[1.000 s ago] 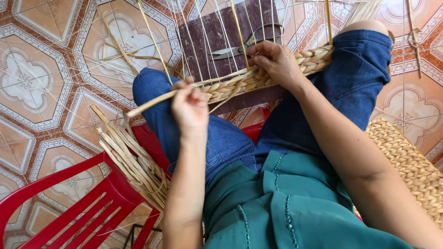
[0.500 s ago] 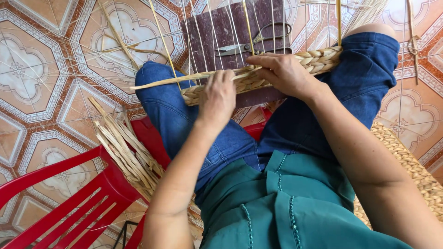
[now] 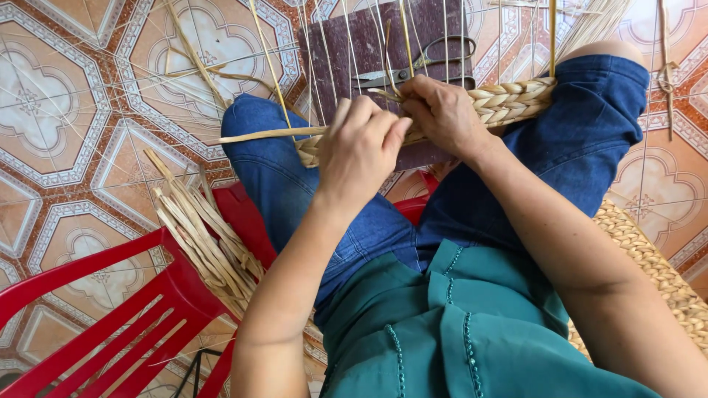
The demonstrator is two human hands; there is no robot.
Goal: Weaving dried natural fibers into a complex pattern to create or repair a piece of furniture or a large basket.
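A thick braided straw band lies across my knees, in blue jeans. My left hand pinches a flat loose straw strand at the band's left end; the strand sticks out to the left. My right hand grips the braid just right of it, fingers curled over the plaits. The two hands almost touch. Thin upright strands rise from the braid toward the top of the view.
Scissors rest on a dark purple board on the patterned tile floor beyond my knees. A bundle of loose straw strips lies on a red plastic chair at my left. A woven straw piece sits at right.
My left hand has moved up and right along the strand until it meets my right hand at the braid. The view has tilted slightly; the right hand stays on the band.
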